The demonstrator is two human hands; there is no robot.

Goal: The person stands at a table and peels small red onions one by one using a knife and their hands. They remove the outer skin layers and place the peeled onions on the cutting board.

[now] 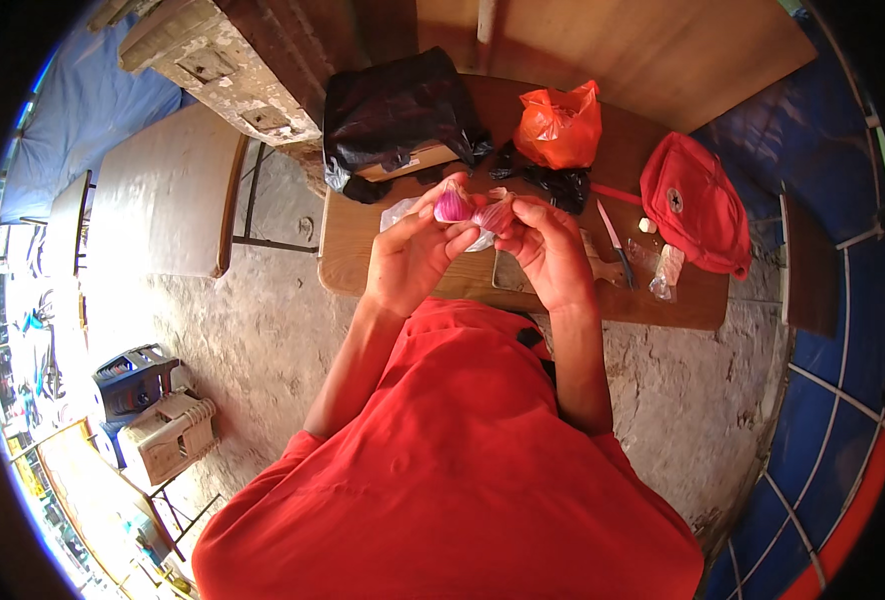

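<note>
My left hand [410, 255] is raised over the table, its fingers and thumb pinching a shiny purple shallot [453, 206]. Close beside it, my right hand [556, 259] grips a second shallot [495, 213], duller, with dry papery skin at its top. The two shallots are side by side, almost touching. Behind the fingers lies a clear plastic bag [396, 213], mostly hidden. A wooden cutting board [511, 271] shows partly beneath my right hand. To the right of it rests a knife [616, 244] with a dark handle, its blade pointing away from me.
On the wooden table [345, 251] stand a box under a black plastic bag [405, 112], an orange plastic bag [560, 126] and a red backpack [694, 202]. A small white piece [646, 225] and a clear wrapped packet [666, 271] lie near the backpack. Plastic stools [169, 435] are at left.
</note>
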